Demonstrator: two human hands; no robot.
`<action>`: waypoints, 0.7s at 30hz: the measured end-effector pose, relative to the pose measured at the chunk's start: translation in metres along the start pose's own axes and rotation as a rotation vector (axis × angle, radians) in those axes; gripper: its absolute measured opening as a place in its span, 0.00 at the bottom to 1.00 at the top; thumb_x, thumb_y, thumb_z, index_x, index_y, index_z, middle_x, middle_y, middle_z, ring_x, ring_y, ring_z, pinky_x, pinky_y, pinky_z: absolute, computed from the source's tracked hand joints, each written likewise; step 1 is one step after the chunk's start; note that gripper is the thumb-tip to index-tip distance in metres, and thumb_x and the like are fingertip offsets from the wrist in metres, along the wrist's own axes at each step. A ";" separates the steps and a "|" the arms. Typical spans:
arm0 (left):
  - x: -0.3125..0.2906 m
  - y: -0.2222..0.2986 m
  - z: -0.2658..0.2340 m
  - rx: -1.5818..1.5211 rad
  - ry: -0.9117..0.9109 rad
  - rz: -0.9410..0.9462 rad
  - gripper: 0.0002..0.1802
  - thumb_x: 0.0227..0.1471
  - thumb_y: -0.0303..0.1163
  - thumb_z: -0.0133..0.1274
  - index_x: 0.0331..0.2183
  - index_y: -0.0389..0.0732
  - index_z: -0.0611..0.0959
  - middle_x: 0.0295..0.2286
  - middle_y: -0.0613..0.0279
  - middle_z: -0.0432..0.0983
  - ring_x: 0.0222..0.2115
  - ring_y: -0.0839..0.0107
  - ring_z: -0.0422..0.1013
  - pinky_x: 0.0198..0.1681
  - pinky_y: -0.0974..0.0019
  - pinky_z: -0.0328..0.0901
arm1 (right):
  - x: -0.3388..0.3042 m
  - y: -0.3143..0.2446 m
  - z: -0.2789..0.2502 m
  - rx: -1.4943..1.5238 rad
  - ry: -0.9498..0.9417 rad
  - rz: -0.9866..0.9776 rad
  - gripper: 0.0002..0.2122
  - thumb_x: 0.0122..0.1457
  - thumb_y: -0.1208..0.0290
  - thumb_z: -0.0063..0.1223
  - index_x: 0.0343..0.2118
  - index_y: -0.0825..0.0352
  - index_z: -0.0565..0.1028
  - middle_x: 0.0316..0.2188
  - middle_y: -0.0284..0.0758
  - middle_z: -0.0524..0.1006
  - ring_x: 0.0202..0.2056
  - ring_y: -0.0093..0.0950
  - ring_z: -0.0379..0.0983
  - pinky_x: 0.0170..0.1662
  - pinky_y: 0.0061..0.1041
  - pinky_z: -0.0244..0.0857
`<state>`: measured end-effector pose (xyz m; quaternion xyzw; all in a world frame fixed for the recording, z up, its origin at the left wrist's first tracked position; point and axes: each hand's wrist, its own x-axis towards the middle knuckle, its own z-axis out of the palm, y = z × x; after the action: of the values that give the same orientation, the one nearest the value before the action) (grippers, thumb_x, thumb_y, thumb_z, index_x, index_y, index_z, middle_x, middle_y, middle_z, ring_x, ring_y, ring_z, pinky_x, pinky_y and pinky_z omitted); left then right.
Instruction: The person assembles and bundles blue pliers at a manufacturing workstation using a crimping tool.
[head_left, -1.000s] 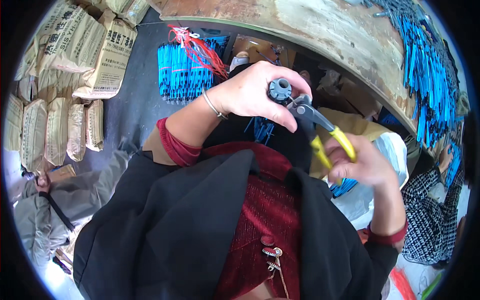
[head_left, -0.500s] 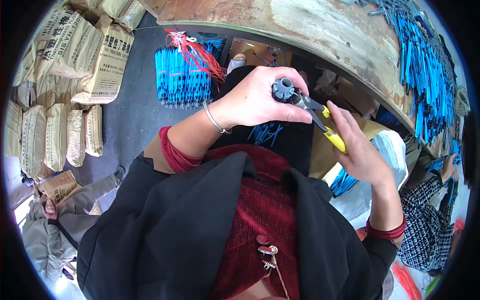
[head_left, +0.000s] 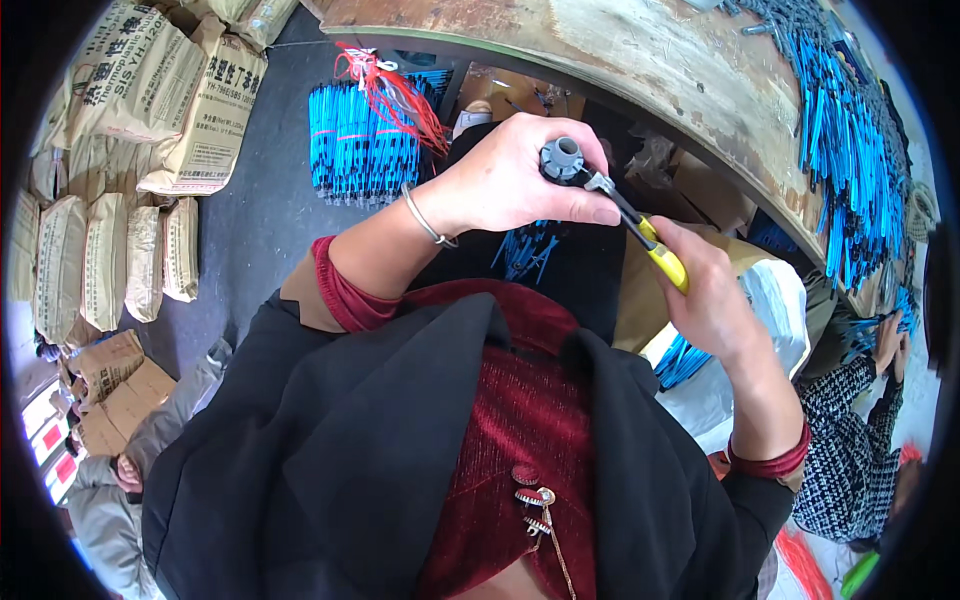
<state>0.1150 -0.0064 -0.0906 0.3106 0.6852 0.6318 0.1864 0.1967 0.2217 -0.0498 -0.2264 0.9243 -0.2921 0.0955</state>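
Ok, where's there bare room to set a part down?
Two patches: wooden bench, left of the heaped blue rods; dark floor between the paper sacks and blue bundles. Crowded: the bench's right end, and where the left hand holds a grey part beside yellow-handled pliers in the right hand.

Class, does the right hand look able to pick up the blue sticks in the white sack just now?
Probably not: the right hand is gripping the yellow-handled pliers, though nothing visible blocks the way to the nearby blue sticks.
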 end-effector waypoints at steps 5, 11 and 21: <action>-0.002 0.001 0.000 0.042 -0.036 -0.001 0.14 0.35 0.29 0.65 0.27 0.37 0.78 0.22 0.68 0.72 0.23 0.80 0.68 0.28 0.75 0.63 | 0.003 -0.009 -0.025 0.464 -0.318 0.428 0.09 0.53 0.80 0.46 0.38 0.71 0.68 0.23 0.35 0.73 0.24 0.25 0.71 0.29 0.23 0.66; 0.003 0.002 0.005 0.056 -0.019 -0.020 0.15 0.34 0.29 0.66 0.27 0.36 0.78 0.22 0.67 0.72 0.23 0.80 0.68 0.28 0.75 0.63 | 0.010 -0.033 -0.050 0.355 -0.413 0.527 0.08 0.52 0.79 0.45 0.37 0.72 0.69 0.20 0.37 0.73 0.21 0.27 0.71 0.27 0.25 0.65; 0.006 -0.004 -0.004 0.026 -0.052 0.010 0.15 0.33 0.27 0.66 0.26 0.37 0.78 0.23 0.67 0.72 0.23 0.80 0.67 0.28 0.75 0.63 | 0.003 -0.017 -0.023 0.688 -0.294 0.545 0.04 0.56 0.76 0.45 0.32 0.72 0.68 0.20 0.30 0.71 0.20 0.17 0.68 0.24 0.18 0.63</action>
<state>0.1073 -0.0060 -0.0935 0.3329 0.6865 0.6156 0.1970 0.1934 0.2194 -0.0210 0.0307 0.7761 -0.5107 0.3685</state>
